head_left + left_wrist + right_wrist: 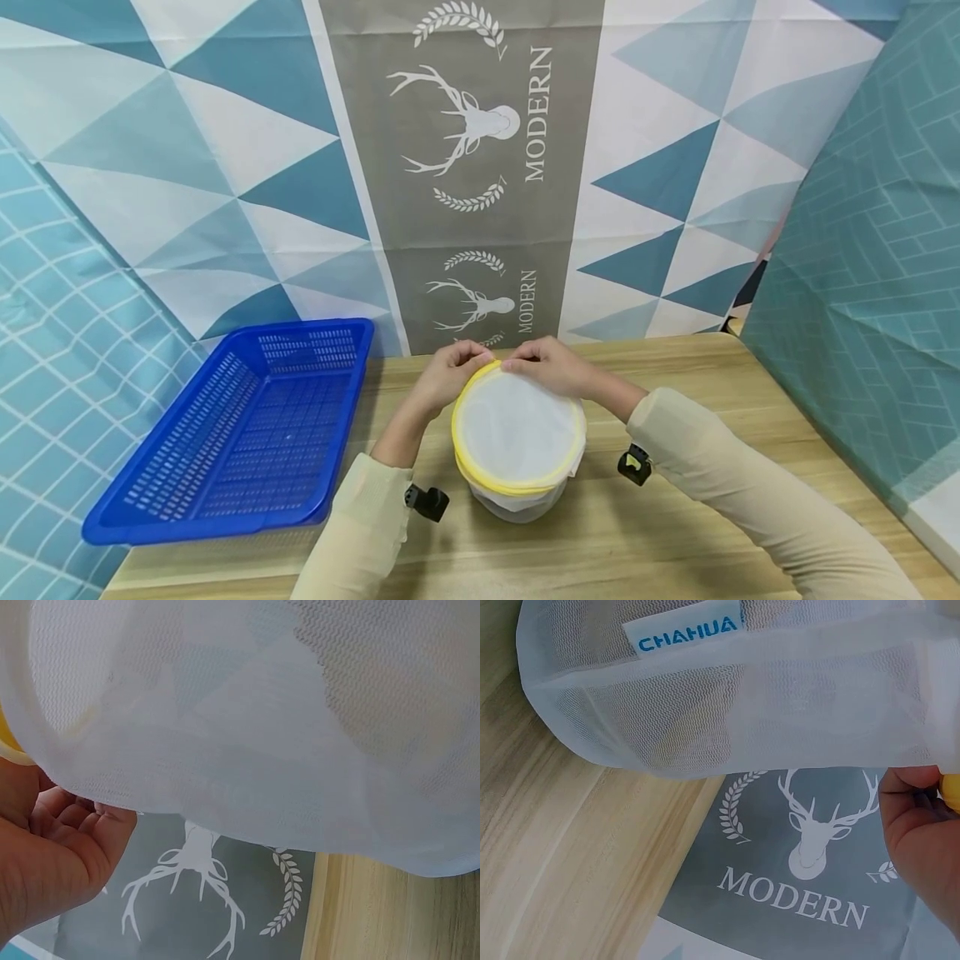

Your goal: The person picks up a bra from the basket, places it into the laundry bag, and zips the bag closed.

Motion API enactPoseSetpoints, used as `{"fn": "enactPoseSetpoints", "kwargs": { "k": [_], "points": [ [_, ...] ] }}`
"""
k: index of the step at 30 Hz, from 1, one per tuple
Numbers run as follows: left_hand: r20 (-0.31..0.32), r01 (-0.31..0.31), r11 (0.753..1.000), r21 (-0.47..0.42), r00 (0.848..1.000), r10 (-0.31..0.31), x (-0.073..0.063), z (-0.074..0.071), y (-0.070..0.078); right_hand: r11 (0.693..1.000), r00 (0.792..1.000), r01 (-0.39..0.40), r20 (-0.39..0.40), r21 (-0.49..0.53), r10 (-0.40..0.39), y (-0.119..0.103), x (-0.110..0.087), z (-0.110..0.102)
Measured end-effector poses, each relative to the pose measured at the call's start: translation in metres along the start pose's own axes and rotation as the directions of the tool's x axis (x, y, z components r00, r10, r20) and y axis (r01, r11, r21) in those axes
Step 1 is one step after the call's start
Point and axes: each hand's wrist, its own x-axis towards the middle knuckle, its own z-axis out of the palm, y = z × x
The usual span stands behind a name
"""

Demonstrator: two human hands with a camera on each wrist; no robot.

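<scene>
A round white mesh laundry bag [517,429] with a yellow rim stands on the wooden table in front of me. Its side fills much of both wrist views, and a "CHAHUA" label [686,628] shows on it in the right one. At the far side of the rim, my left hand [448,379] pinches the yellow edge. Just to its right, my right hand [551,367] pinches the same edge with thumb and fingers. The two hands are close together but apart. In the left wrist view the mesh partly hides the left fingertips.
A blue perforated plastic basket [281,442] stands at the left of the wooden table [675,517]. Patterned cloths hang behind and on both sides, the back one [480,167] reaching the table's far edge.
</scene>
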Motion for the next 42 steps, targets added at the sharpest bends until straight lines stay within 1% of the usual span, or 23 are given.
{"fn": "enactPoseSetpoints", "kwargs": {
  "k": [6,13,16,20,23,25,29,34,40,42],
  "points": [
    [-0.017,-0.001,1.0,-0.008,1.0,0.001,-0.002,-0.002,-0.001,0.999,1.0,-0.03,-0.005,0.016,0.03,0.0,-0.001,-0.001],
    [-0.041,0.044,0.999,-0.015,0.998,-0.044,-0.004,-0.003,-0.001,0.997,0.997,-0.072,0.009,0.04,0.072,-0.001,-0.003,-0.003],
    [-0.032,0.018,1.0,0.001,0.999,-0.018,-0.003,-0.001,0.0,0.996,0.997,-0.074,0.013,0.048,0.073,-0.001,-0.002,-0.004],
    [-0.025,-0.028,1.0,0.013,0.999,0.028,-0.001,0.002,0.003,0.992,0.996,-0.082,0.045,0.097,0.077,-0.004,0.0,-0.006],
    [-0.026,-0.019,1.0,0.012,0.999,0.019,-0.001,0.003,0.004,0.991,0.994,-0.083,0.086,0.106,0.074,-0.005,0.001,-0.007],
    [-0.024,-0.015,1.0,0.015,1.0,0.015,-0.001,0.003,0.004,0.994,0.994,-0.07,0.095,0.087,0.062,-0.004,0.002,-0.006],
    [-0.037,-0.001,1.0,0.009,0.999,0.001,-0.002,0.005,0.003,0.998,0.996,-0.053,0.071,0.046,0.05,0.0,0.001,-0.004],
    [-0.069,0.014,1.0,-0.004,0.997,-0.014,-0.006,0.007,0.002,0.997,0.997,-0.066,0.048,0.035,0.064,0.001,-0.002,-0.003],
    [-0.06,0.038,0.999,-0.025,0.997,-0.039,-0.008,0.005,-0.001,0.995,0.996,-0.087,0.035,0.047,0.085,0.002,-0.005,-0.003],
    [-0.053,0.033,0.999,-0.02,0.998,-0.034,-0.008,0.004,0.0,0.995,0.996,-0.09,0.033,0.05,0.088,0.002,-0.005,-0.003]
  ]
}}
